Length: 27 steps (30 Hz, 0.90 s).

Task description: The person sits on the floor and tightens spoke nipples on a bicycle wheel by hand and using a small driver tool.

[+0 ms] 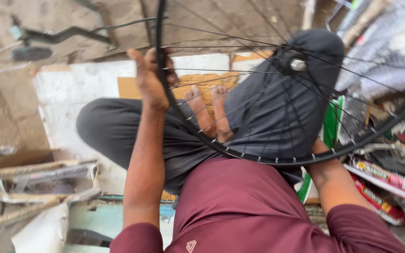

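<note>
- Nearest to us, we see our maroon shirt (240,211) filling the bottom of the view, with both forearms reaching out from it.
- We hold a bicycle wheel (268,93) upright over our crossed legs, its plane roughly facing us; the black rim (258,159) curves from the upper left down across our lap and up again to the right edge.
- The hub (292,62) sits high and right of centre, its axle pointing roughly toward us, and thin steel spokes (221,70) fan from it to the rim. Small silver nipples dot the rim's inner edge. No tyre is fitted.
- Our left hand (150,79) is closed around the rim at its left side, thumb up and fingers wrapped behind it.
- Our right hand (318,149) meets the rim at the lower right; it is mostly hidden behind the rim, so we cannot tell how it grips.
- Behind the spokes lie our dark grey trousers (118,126) and bare feet (212,112), resting on a piece of cardboard (132,86) over a white sheet (66,98).
- To the left lie paper-wrapped long parts (29,182); to the right, printed packets (390,180) and a green-and-white item (329,124).
- Farthest off, a bicycle crank with pedal (57,37) lies on the dusty ground (5,103), and wrapped tyres (390,47) are stacked at upper right.
</note>
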Available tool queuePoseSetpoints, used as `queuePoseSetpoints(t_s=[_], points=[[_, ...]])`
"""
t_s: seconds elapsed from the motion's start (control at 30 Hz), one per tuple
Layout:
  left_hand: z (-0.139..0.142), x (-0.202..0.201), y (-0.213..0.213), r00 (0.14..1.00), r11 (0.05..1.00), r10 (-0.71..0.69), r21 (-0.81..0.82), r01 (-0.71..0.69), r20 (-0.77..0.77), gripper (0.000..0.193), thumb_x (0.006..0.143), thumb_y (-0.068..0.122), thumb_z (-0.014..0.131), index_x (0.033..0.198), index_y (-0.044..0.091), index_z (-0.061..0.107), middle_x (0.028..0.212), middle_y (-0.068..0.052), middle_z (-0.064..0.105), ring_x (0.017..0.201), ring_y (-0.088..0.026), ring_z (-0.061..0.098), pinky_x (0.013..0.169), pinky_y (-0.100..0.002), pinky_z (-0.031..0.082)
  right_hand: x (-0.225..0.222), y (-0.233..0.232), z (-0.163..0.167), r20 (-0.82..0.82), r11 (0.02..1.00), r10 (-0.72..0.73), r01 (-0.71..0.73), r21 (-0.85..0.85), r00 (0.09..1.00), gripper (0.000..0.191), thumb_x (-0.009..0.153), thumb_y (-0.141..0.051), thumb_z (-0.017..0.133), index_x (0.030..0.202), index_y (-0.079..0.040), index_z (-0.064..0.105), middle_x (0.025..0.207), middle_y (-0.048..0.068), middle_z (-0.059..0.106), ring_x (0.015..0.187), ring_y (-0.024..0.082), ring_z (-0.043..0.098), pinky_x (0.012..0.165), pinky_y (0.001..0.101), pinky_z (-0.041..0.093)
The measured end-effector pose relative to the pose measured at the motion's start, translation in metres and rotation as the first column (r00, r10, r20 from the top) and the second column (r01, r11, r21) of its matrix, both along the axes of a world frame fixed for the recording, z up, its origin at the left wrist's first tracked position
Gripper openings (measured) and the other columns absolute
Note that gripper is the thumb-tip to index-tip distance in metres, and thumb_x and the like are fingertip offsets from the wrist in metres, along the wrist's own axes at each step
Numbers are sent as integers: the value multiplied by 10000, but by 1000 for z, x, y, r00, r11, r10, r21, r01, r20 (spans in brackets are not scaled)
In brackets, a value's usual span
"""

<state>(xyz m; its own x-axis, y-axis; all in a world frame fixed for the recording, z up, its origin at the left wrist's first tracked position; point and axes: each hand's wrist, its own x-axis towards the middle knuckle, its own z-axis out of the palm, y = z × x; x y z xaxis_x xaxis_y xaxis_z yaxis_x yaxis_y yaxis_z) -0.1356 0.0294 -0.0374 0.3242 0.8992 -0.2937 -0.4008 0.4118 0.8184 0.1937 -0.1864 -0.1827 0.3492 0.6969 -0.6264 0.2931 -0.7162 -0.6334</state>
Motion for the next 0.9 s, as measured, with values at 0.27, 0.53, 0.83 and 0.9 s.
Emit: queuePoseSetpoints(t_s=[0.27,0.53,0.83,0.9], points=[[-7,7,1,1000,1000,-1,-13,1,10,665,1017,659,445,1086,29,647,811,-26,592,594,-109,514,540,-292,444,-7,6,20,0,995,-92,92,43,996,68,1079,-84,585,1034,-41,614,910,75,626,741,162,611,685,300,526],[-10,27,0,968,999,4,33,5,-252,183,1003,225,721,950,72,636,693,44,518,506,-29,444,435,-222,376,-5,-38,57,-194,824,-460,498,269,866,69,1072,-74,570,1015,-49,600,887,76,612,708,164,601,657,300,521],[-21,36,-1,975,994,-41,94,63,-217,268,1060,292,677,957,54,607,734,4,561,509,-68,502,444,-248,415,117,-168,117,-308,38,-830,598,801,464,88,1077,-144,551,1089,-73,600,877,67,614,686,199,637,596,326,529],[-22,36,-3,967,992,-55,93,81,-249,274,1042,327,672,1006,58,633,744,3,562,510,-65,497,448,-246,415,146,-195,124,-404,-61,-773,577,814,489,164,1161,-73,593,1281,37,578,1113,149,643,898,266,593,729,397,498]])
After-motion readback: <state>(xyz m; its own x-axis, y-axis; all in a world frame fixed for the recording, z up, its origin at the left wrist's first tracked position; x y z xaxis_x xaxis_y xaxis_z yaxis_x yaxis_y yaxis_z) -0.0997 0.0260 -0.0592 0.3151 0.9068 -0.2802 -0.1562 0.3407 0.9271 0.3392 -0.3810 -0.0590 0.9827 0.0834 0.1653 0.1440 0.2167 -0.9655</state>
